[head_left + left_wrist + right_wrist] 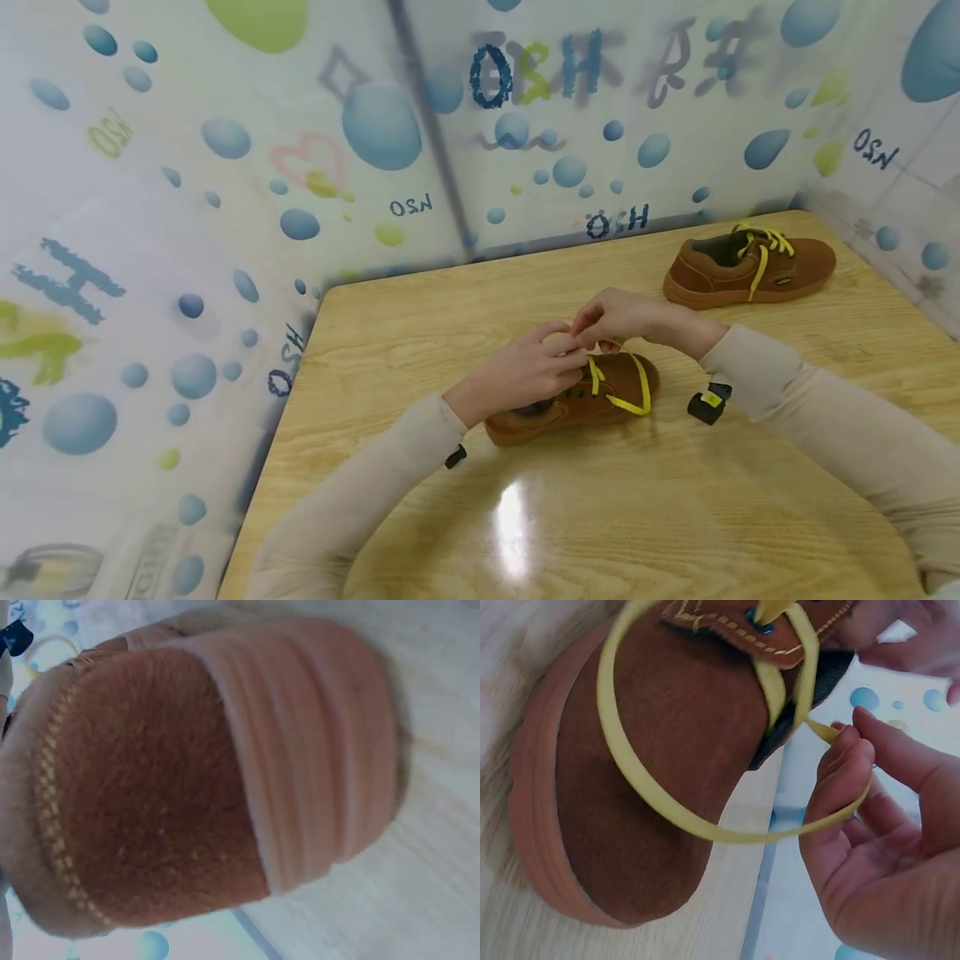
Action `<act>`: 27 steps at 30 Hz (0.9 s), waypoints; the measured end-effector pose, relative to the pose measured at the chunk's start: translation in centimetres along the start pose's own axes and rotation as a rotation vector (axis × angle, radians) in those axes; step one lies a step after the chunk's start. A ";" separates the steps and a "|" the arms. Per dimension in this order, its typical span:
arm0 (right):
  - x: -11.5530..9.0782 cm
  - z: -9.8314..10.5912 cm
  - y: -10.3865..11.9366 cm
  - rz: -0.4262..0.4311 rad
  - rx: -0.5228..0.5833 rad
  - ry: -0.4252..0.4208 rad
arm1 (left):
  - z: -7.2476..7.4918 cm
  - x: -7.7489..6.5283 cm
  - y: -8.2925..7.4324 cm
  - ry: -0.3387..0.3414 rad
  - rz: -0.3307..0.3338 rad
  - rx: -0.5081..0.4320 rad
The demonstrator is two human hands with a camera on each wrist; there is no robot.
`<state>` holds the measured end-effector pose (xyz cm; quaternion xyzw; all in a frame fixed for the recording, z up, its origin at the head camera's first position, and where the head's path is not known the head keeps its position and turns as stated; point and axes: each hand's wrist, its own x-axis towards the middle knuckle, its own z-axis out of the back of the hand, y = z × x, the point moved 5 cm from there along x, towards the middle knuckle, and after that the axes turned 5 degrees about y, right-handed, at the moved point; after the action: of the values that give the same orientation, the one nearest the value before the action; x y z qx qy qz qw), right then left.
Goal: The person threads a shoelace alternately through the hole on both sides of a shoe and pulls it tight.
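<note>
My right hand (626,318) pinches the yellow lace (742,837) between thumb and fingers, just above the near shoe (588,410), while my left hand (532,367) reaches over the near shoe's opening, its fingertips close against those of my right; I cannot tell whether my left fingers are gripping anything. From my pinch, part of the lace sweeps in a wide loop across the near shoe's toe. The near shoe itself is brown, sits sole down on the wooden table (405,333) and has its toe to the right; seen from my left wrist, its heel shows light stitching above a ridged sole. My cream sleeves (375,483) come in from either side of it, a small black device (707,404) at my right wrist just past its toe and another at my left wrist near its heel. Beyond the near shoe and to its right stands the far shoe (723,279), also brown with yellow laces, toe to the right. Behind both hangs a pale sheet (360,217) printed with blue and green drops.
</note>
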<state>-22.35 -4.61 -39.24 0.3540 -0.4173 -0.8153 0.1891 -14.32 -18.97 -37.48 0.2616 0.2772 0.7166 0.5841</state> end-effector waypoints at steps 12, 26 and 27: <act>-1.2 -0.1 0.6 0.027 0.188 -0.038 | 2.7 -5.3 -0.2 -0.061 0.095 -0.078; -2.2 -1.3 0.3 0.043 0.270 -0.046 | 7.9 -9.2 -2.4 -0.061 0.159 -0.208; -2.2 -1.3 0.3 0.042 0.265 -0.048 | 8.5 -9.3 -2.5 -0.064 0.164 -0.233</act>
<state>-19.88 -4.18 -38.63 0.3476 -0.5333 -0.7569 0.1478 -4.95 -26.92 -33.64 0.2365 0.1512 0.7805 0.5586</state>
